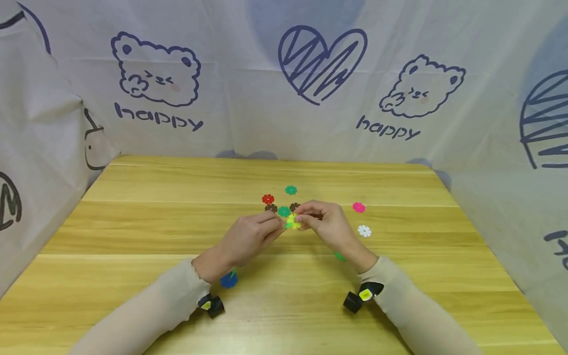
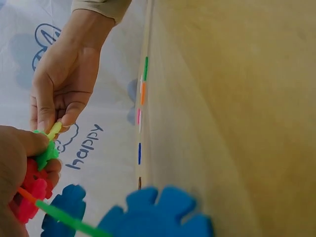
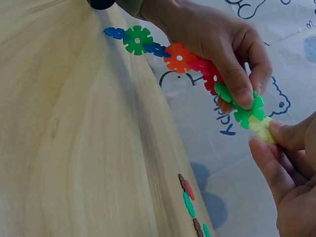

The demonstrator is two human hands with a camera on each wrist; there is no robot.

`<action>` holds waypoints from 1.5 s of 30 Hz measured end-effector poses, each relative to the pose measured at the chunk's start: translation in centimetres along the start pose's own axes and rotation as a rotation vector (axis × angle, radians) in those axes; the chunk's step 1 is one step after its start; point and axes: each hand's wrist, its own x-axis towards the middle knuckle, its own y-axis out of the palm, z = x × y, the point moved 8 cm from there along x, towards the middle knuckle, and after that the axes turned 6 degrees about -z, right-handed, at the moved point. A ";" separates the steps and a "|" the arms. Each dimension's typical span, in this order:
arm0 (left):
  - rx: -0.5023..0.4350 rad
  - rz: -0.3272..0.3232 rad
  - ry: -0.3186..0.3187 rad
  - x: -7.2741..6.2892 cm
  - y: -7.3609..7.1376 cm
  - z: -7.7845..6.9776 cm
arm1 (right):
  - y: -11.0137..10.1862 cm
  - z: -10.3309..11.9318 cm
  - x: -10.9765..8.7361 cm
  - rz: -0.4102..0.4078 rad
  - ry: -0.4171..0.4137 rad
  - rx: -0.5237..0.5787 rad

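My left hand (image 1: 250,238) grips a chain of slotted plastic snowflake discs near its green end disc (image 3: 251,114). From that hand the chain trails back toward the wrist, with red discs (image 3: 211,79), an orange disc (image 3: 178,58), another green disc (image 3: 138,40) and blue discs (image 2: 153,217). Opposite it, my right hand (image 1: 330,228) pinches a yellow snowflake disc (image 3: 262,129) between thumb and fingers. The yellow disc's edge meets the green end disc, and both are held above the table. Part of the chain is hidden by the left fingers.
On the wooden table (image 1: 146,222), beyond the hands, lie a red disc (image 1: 268,198), teal discs (image 1: 291,190) and brown discs (image 1: 271,208). To the right are a pink disc (image 1: 359,207) and a white disc (image 1: 365,231). A green disc (image 1: 339,256) shows partly under the right wrist.
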 end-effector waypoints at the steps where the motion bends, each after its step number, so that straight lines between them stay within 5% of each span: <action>1: -0.001 0.001 -0.016 0.1 0.0 0.1 | 0.0 0.0 0.1 0.000 0.005 0.008; 7: -0.048 0.024 -0.153 0.4 -0.2 1.2 | 0.0 -0.2 0.3 0.042 0.014 0.066; 16: -0.333 0.200 -0.668 -1.0 0.7 5.2 | -0.4 -0.3 0.7 0.056 0.018 0.069; 22: -0.539 0.238 -0.878 -2.3 1.7 7.3 | 0.0 -0.4 0.9 0.090 0.048 0.062; 27: -0.649 0.283 -0.955 -2.9 2.5 7.8 | 0.5 -0.8 1.2 0.114 0.086 0.041; 33: -0.703 0.333 -0.960 -3.5 3.3 7.9 | 1.5 -1.4 1.6 0.137 0.125 0.047; 40: -0.898 0.272 -1.006 -4.2 4.2 7.8 | 2.3 -1.1 2.2 0.146 0.129 0.059; 45: -0.870 0.231 -1.010 -4.4 4.2 8.2 | 2.2 -1.0 2.5 0.140 0.115 0.044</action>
